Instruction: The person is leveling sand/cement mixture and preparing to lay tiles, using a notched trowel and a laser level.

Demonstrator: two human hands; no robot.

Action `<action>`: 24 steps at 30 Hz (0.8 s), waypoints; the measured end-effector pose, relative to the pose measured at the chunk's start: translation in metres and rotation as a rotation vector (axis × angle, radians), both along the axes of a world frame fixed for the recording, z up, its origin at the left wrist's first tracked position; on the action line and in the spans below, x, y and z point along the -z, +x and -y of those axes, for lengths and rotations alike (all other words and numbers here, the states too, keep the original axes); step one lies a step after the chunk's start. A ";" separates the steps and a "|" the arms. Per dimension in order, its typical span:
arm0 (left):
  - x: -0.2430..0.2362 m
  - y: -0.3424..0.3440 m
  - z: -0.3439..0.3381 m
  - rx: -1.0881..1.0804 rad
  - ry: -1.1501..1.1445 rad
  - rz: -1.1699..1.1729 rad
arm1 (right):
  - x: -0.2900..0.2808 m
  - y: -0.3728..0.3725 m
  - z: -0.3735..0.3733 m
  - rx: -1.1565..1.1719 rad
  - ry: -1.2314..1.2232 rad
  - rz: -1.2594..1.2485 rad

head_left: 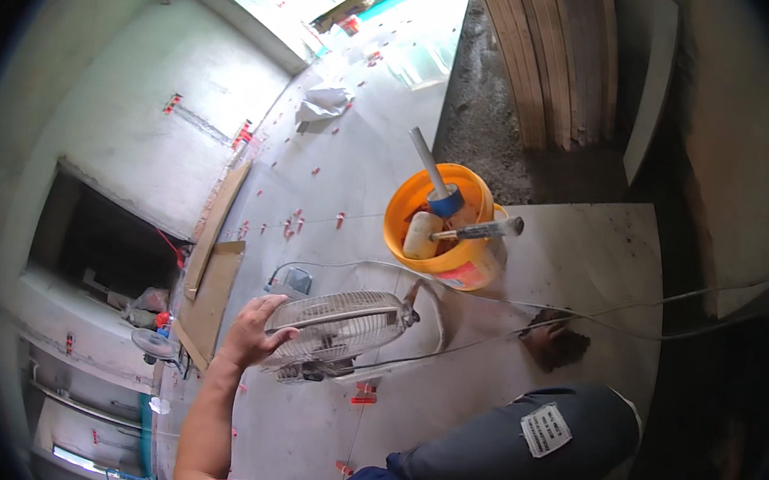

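Probably light but stiff, the round grey wire-caged fan (pixel 368 319) is aptly rim-gripped by half-curled left fingers (pixel 260 308); right fingers unseen.

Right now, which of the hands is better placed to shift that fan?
Probably the left hand: it grips the fan by its left edge, while the right hand is out of view.

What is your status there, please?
Left hand gripping fan; right hand out of view. Fan near orange bucket holding a mallet. Cables trailing across floor.
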State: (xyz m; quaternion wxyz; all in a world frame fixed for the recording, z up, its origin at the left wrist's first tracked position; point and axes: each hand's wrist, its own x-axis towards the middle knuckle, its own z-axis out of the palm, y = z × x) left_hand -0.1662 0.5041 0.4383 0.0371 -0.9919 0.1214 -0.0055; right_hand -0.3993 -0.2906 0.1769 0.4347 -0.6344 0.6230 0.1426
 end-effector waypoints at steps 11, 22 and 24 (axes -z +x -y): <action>0.019 -0.062 -0.039 0.223 -0.041 0.558 | -0.013 0.000 -0.006 -0.150 -0.033 -0.132; 0.043 -0.084 -0.028 0.232 0.236 0.234 | 0.024 -0.022 0.012 -0.099 -0.092 0.005; 0.047 -0.078 -0.035 0.276 0.192 0.205 | 0.010 -0.017 0.007 -0.241 -0.076 -0.121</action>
